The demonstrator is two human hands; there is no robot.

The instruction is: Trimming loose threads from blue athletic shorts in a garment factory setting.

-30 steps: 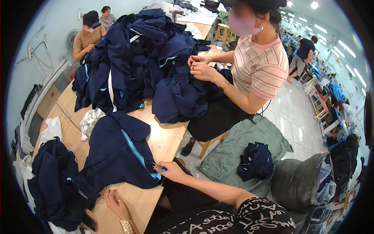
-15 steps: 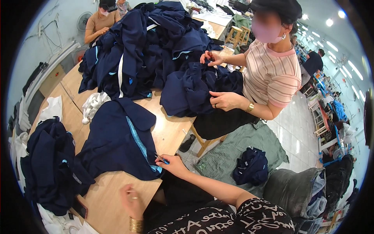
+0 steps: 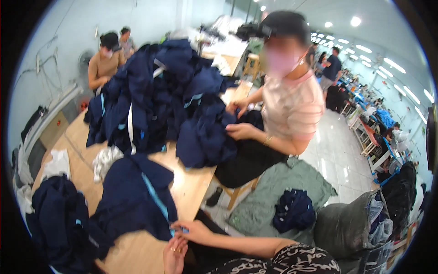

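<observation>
A navy-blue cloth garment [image 3: 127,201] with a light-blue strip [image 3: 155,197] lies spread on the pale wooden table [image 3: 189,186]. At its near corner the right hand [image 3: 196,232] holds a small blue-handled tool [image 3: 183,229], beside the left hand [image 3: 175,256], whose grip is too blurred to tell.

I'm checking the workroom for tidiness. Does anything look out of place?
Perhaps one thing: a crumpled dark blue garment lies on a green sheet on the floor, apart from the big pile on the table. The sheet may be meant for it. No spill or damage shows, though the picture is blurred.
</observation>
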